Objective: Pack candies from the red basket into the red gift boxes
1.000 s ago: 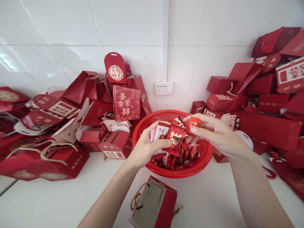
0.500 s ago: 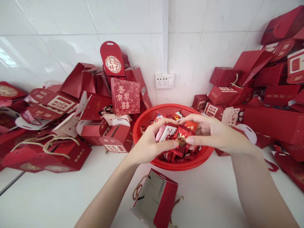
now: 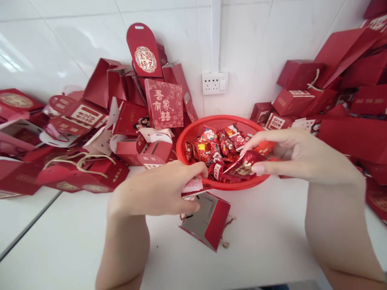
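Observation:
A red plastic basket (image 3: 211, 186) of wrapped candies (image 3: 226, 147) stands on the white table. My left hand (image 3: 163, 187) is closed around pink and white wrapped candies (image 3: 193, 184), held above the upper edge of an open red gift box (image 3: 218, 225). That box lies with its pale inside showing and twine handles at its sides. Over the basket's right side, my right hand (image 3: 281, 157) pinches a shiny dark red wrapped candy (image 3: 244, 165), with orange-red wrapping also within its fingers.
Red gift boxes (image 3: 90, 173) are heaped on the left, and more red boxes (image 3: 350, 141) are piled on the right. A wall socket (image 3: 214, 83) sits on the tiled wall behind the basket.
My hands have parted. The left moved left and down with its candies to the open box, while the right stayed over the basket with a red candy. The view has tilted down.

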{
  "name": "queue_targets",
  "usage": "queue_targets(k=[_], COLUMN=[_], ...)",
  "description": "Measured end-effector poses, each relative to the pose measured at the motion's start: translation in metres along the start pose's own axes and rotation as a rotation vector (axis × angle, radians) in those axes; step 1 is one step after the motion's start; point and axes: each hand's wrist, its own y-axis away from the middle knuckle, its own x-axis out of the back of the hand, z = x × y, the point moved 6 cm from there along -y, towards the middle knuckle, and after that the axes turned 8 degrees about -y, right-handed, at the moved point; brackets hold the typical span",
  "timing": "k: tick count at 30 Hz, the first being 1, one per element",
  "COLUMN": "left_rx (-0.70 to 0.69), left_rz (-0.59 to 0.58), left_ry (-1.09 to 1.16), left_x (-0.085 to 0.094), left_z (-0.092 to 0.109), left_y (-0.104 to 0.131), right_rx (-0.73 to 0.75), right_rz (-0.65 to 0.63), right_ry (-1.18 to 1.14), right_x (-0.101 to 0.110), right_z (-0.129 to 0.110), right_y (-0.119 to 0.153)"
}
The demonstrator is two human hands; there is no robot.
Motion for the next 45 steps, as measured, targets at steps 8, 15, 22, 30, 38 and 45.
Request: queue_targets(k=[8,15,22,30,38,45], left_rx=[-0.238,-0.329,-0.328,-0.337,-0.317,-0.374], left_rz=[0.095,0.163,0.228,0.273,0.292,0.302], left_ry=[0.032,0.073,0.146,0.110,0.136,0.273], left_x=[-0.010,-0.009,-0.004,-0.001,-0.001,0.001], left_z=[0.040,0.055,0.043,0.035,0.035,0.034], left_y=[-0.022,-0.028,-0.034,-0.040,-0.039,-0.043], right_rx=[0.064,0.111,0.277,0.179,0.066,0.213], right_rz=[-0.008,-0.295,-0.425,-0.554,-0.508,-0.498], right_ry=[0.173,0.289,0.429,0.845,0.775,0.536], right_x=[0.000,-0.028,-0.056,-0.075,-0.054,-0.065], right_z=[-0.019,-0.022,-0.016,0.017,0.016,0.000], right_y=[0.031,0.031,0.033,0.027,0.018,0.020])
